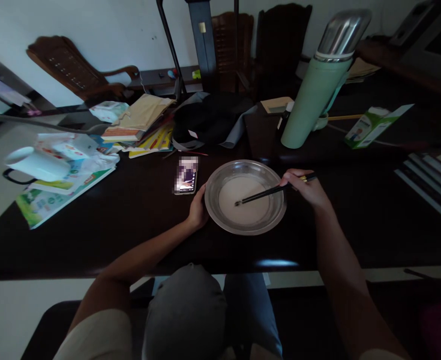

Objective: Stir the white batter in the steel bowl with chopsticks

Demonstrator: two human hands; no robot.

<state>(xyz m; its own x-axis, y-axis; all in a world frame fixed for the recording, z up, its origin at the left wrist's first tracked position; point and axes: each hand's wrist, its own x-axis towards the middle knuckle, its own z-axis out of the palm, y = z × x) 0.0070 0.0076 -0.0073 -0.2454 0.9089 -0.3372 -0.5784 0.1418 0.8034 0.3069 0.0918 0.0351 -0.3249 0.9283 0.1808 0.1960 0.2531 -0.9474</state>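
A round metal bowl (220, 220) stands on the dark table and holds a pale, milky liquid (250, 212). Its left side is gripped by my left hand (198, 210); part of those fingers is hidden by the bowl wall. On the right, my right hand (305, 189) is closed around a pair of black chopsticks (261, 194) with gold bands near the top end. The chopsticks slant down to the left over the bowl, and their tips are in the liquid. Just left of the bowl lies a phone (186, 176) with a lit screen, near my left hand.
A tall green thermos (314, 95) stands behind the bowl to the right, near a green box (368, 127). At the left, a white mug (42, 164) sits on papers. Books (145, 122) and a black bag (212, 120) lie at the back. Gray folders (430, 185) are far right.
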